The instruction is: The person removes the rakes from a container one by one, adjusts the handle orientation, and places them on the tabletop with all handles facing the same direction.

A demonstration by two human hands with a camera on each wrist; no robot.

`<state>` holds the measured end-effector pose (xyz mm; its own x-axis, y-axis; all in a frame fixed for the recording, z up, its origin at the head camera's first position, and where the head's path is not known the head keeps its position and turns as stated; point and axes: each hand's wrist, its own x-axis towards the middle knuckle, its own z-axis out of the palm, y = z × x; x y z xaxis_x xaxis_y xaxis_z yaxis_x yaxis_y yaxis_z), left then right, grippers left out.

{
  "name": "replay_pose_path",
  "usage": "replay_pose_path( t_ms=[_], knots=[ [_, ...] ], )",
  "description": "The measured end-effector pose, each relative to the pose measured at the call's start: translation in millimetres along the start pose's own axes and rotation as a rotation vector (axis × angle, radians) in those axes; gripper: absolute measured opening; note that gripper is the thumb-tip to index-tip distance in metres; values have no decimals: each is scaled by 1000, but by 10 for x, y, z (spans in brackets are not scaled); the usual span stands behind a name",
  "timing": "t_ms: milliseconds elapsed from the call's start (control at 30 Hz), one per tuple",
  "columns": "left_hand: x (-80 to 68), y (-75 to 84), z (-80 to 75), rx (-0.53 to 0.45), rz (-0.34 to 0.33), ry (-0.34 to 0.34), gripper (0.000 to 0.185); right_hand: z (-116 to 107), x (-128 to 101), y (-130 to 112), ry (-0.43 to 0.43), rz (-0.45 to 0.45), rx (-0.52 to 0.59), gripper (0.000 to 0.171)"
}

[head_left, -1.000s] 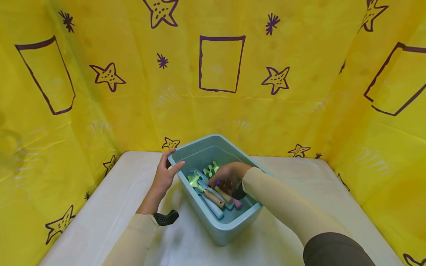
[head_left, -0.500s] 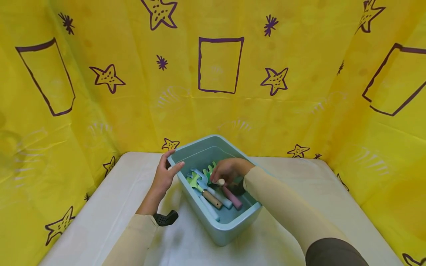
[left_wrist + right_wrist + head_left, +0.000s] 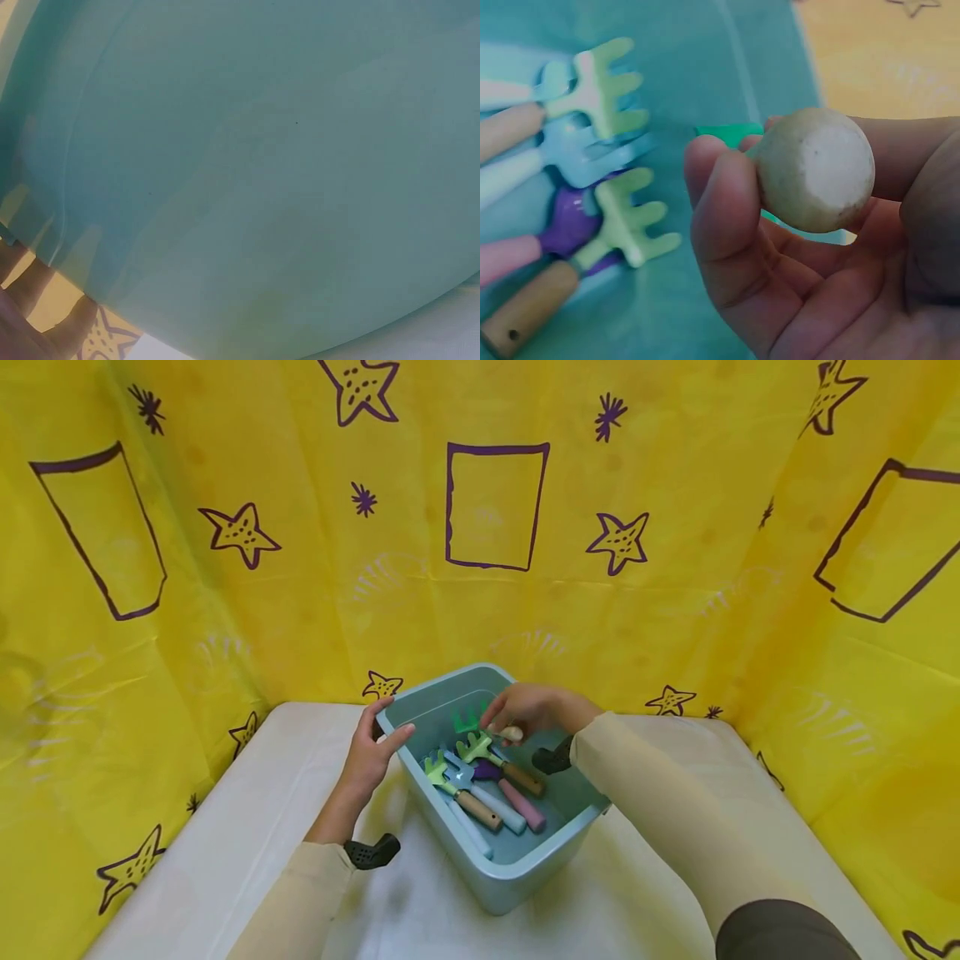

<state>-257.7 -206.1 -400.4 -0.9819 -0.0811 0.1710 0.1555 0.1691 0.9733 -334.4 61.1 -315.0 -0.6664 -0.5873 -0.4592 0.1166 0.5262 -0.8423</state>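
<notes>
Yellow star backdrop (image 3: 300, 568), white table (image 3: 247, 810), toy rakes (image 3: 480, 777) crowding blue bin (image 3: 517, 877)

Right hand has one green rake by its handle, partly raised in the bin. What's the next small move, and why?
Probably lift it straight up, clear of the rim. The right hand grips the green rake by its handle end, head still inside the blue bin, above the other tools. The left hand steadies the bin.

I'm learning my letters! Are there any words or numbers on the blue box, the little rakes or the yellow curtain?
No words or numbers can be read anywhere.
Blue box: plain, no label.
Little rakes: plain, no writing.
Yellow curtain: only purple drawings of stars and rectangles, no letters.
</notes>
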Motion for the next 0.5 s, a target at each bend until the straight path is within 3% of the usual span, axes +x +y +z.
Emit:
replay_pose_path(
  t_ms=[300, 500],
  knots=[
    [4, -16, 2, 18, -9, 13, 69, -269, -348, -152, 17, -114, 7, 34],
    [9, -27, 6, 29, -12, 23, 66, -475, -573, -93, 102, -176, 45, 36]
  ],
)
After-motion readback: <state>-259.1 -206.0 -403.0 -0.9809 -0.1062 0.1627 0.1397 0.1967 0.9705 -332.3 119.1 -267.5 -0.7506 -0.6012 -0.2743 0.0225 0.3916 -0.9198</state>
